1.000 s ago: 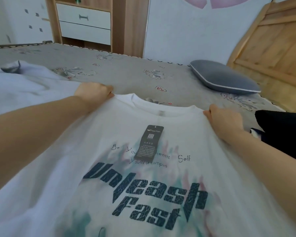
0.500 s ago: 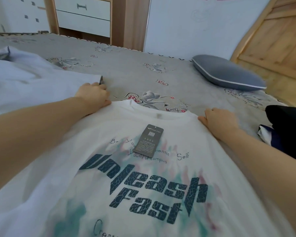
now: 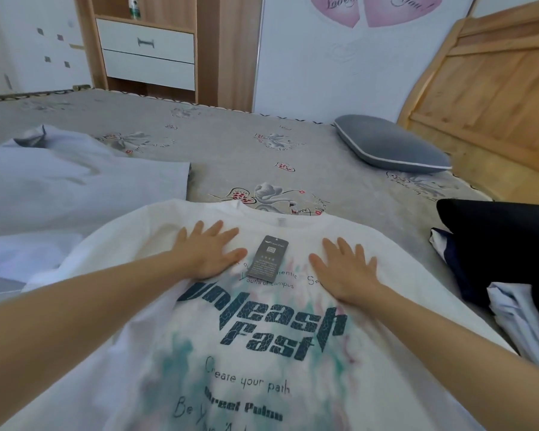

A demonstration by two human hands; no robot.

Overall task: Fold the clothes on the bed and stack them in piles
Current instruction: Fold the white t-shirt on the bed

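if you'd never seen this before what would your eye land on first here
First the white T-shirt printed "Unleash Fast", spread across the near bed. The left hand and right hand press flat on its chest either side of a dark hang tag. A grey pillow lies far right.

Both hands off the shoulder seams now. Left hand (image 3: 207, 250) and right hand (image 3: 344, 269) lie flat, fingers spread, on the chest of the white T-shirt (image 3: 262, 353), either side of the dark hang tag (image 3: 266, 258). Shirt no longer held up; collar rests on the bed (image 3: 231, 157).
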